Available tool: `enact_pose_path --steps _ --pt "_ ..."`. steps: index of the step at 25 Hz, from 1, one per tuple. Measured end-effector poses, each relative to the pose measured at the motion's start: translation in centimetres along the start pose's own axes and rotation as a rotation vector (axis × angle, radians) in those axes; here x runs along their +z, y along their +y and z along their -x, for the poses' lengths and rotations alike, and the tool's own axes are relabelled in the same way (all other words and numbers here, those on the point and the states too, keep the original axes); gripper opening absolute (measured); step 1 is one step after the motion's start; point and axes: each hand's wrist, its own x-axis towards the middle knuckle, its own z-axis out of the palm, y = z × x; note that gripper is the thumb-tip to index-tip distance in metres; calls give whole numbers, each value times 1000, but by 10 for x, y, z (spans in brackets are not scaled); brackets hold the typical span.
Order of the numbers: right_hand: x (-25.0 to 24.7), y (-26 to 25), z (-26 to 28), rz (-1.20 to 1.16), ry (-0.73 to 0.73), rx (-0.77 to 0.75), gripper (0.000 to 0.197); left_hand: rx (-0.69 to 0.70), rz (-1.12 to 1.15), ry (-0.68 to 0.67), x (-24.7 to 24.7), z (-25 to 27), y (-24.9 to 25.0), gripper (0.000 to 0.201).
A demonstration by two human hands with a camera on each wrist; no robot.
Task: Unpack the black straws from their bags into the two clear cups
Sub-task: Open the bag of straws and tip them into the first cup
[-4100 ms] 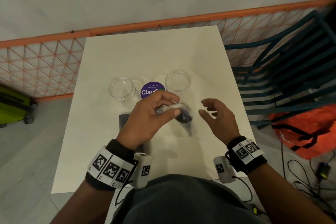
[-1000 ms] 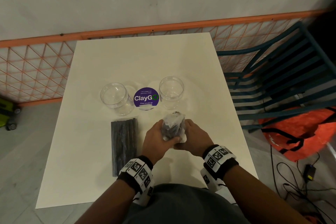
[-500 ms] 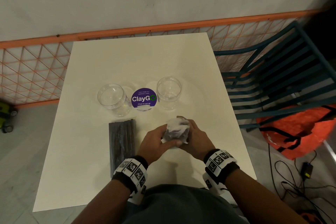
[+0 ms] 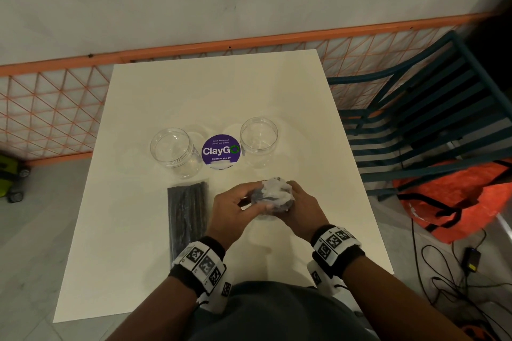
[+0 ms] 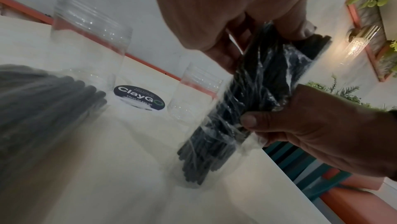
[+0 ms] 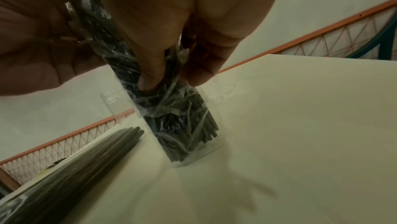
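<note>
Both hands hold one clear bag of black straws (image 4: 273, 195) upright on the white table (image 4: 221, 91), its lower end on the tabletop. My left hand (image 4: 238, 206) pinches the crumpled top of the bag (image 5: 253, 95). My right hand (image 4: 297, 206) grips the bag's side (image 6: 171, 109) with thumb and fingers. A second bag of black straws (image 4: 188, 219) lies flat to the left. Two clear cups stand beyond, the left cup (image 4: 173, 151) and the right cup (image 4: 259, 141), both with nothing inside.
A round purple ClayGo sticker (image 4: 220, 151) lies between the cups. An orange mesh fence (image 4: 47, 108) runs behind the table. A dark teal slatted chair (image 4: 426, 119) and an orange bag (image 4: 460, 196) stand to the right, with cables on the floor.
Four seconds ago my left hand alone held the bag while the right hovered open; both now hold it upright. Over the last second the hands barely shifted, and the bag's top is more crumpled.
</note>
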Motion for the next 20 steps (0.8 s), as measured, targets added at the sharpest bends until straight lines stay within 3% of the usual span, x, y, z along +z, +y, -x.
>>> enact_pose_path --steps 3,5,9,10,12,14,16,20 --pt "-2 3 4 -3 20 -42 48 10 98 -4 -2 0 0 40" --pt "-1 5 3 -96 -25 -22 62 -28 77 -58 0 0 -7 45" --pt "9 14 3 -17 30 -91 96 43 -259 -210 1 9 -19 55" --pt "9 14 3 -42 55 -87 96 36 -319 -229 1 10 -17 63" --pt "5 13 3 -101 31 -59 77 13 -377 -244 3 11 -11 77" --pt "6 9 1 18 -52 -59 57 -24 -289 -243 4 11 -5 91" --pt "8 6 -3 128 -124 -68 54 -81 -150 -228 8 7 -4 99" --pt "8 1 -9 55 -91 -43 68 -130 -181 -145 12 -1 -11 54"
